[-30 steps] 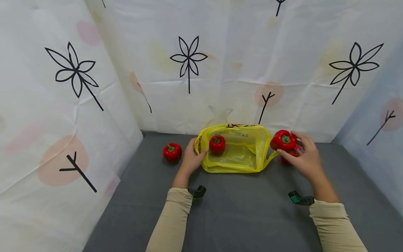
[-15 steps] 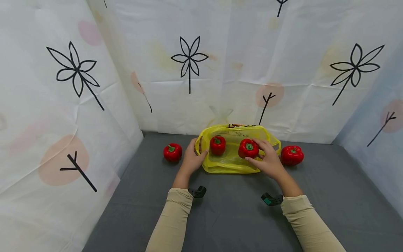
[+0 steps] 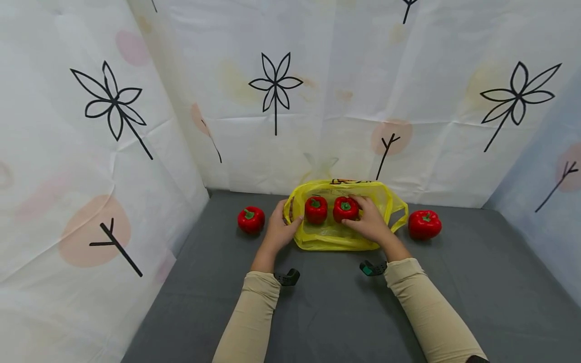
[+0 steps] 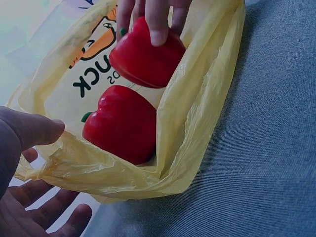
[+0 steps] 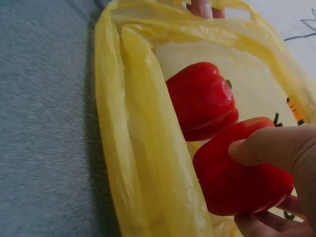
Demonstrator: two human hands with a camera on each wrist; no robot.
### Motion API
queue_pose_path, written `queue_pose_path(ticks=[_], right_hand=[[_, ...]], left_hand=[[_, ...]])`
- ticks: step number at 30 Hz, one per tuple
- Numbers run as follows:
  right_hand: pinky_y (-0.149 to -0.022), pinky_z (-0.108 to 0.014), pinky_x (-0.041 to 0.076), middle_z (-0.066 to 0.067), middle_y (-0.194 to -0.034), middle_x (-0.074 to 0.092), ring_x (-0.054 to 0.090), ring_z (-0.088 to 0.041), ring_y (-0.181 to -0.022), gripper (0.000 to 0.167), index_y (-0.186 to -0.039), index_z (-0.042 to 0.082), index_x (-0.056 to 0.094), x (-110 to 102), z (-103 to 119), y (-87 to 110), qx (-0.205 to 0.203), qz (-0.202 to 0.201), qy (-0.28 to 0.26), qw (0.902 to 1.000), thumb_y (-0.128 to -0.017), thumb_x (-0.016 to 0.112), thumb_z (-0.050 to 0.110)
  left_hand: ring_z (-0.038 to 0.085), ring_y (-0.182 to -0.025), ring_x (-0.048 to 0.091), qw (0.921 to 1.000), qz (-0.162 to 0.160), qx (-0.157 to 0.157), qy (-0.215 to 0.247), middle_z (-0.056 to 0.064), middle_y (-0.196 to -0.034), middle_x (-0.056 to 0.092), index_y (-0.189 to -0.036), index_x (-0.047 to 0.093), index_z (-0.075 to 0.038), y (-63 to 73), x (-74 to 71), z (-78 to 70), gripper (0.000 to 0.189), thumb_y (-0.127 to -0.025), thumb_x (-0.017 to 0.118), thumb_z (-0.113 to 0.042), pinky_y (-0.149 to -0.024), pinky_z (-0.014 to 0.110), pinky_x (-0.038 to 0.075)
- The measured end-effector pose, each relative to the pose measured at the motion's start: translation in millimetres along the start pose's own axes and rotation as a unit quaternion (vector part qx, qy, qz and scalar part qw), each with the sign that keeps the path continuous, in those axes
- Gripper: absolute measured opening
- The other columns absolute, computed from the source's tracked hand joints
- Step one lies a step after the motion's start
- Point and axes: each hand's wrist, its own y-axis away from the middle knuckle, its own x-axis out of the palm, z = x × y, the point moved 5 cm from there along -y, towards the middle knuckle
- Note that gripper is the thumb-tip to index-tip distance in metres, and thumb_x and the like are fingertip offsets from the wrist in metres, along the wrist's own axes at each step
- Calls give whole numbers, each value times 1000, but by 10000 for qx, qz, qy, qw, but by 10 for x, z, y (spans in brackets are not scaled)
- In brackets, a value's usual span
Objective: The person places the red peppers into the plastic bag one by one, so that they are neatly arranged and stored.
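Observation:
A yellow plastic bag (image 3: 338,244) lies on its side with its mouth facing me. My left hand (image 3: 280,231) holds the left edge of its mouth, thumb inside the rim and fingers outside. Inside, on the left, sits one red bell pepper (image 3: 315,210), its green stem showing. My right hand (image 3: 368,222) reaches into the mouth and grips a second red bell pepper (image 3: 345,208) between thumb and fingers, right beside the first. In the right wrist view the held pepper (image 5: 242,173) overlaps the other pepper (image 5: 202,101).
Another red bell pepper (image 3: 251,220) rests on the grey tabletop (image 3: 317,312) left of the bag, and one more pepper (image 3: 424,225) stands to its right. A loose yellow handle (image 3: 401,214) sticks out on the bag's right. A patterned white cloth (image 3: 336,101) hangs behind.
My right hand has carried its pepper leftward from beside the bag into the mouth, next to the first pepper. The bag's right handle was let go. My left hand stays put.

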Motion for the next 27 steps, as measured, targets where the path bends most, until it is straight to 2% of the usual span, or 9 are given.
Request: queue_pose_path(ticks=[4, 12, 18, 27], right_hand=[[-111, -66, 47, -34, -157, 39, 44, -52, -141, 79, -161, -2, 40, 39, -61, -93, 121, 119, 150, 9997, -94, 79, 12], [-108, -64, 49, -34, -155, 42, 46, -52, -139, 78, -160, -4, 40, 110, -109, -196, 64, 178, 222, 9996, -93, 79, 11], [-111, -65, 46, -34, -154, 44, 43, -53, -142, 78, -159, -4, 41, 126, -126, -197, -6, 232, 431, 9988, -93, 80, 13], [-112, -65, 44, -34, -157, 39, 40, -52, -144, 80, -161, -4, 37, 119, -89, -169, 45, 386, 636, 9972, -95, 78, 16]], left_hand=[[30, -125, 64, 10000, 35, 1, 18, 11, -139, 62, -151, 50, -18, 1, 7, 18, 55, -102, 73, -22, -96, 48, 59], [29, -126, 63, 10000, 30, -13, 65, 10, -140, 61, -152, 50, -18, -2, -6, 24, 56, -102, 73, -23, -97, 48, 59], [29, -126, 63, 10000, 51, -27, 61, 11, -138, 61, -152, 49, -17, -5, 15, 7, 56, -102, 73, -22, -96, 49, 60], [29, -125, 62, 9999, 27, -114, 24, 10, -140, 61, -151, 50, -19, -1, 12, -1, 55, -101, 74, -23, -98, 49, 58]])
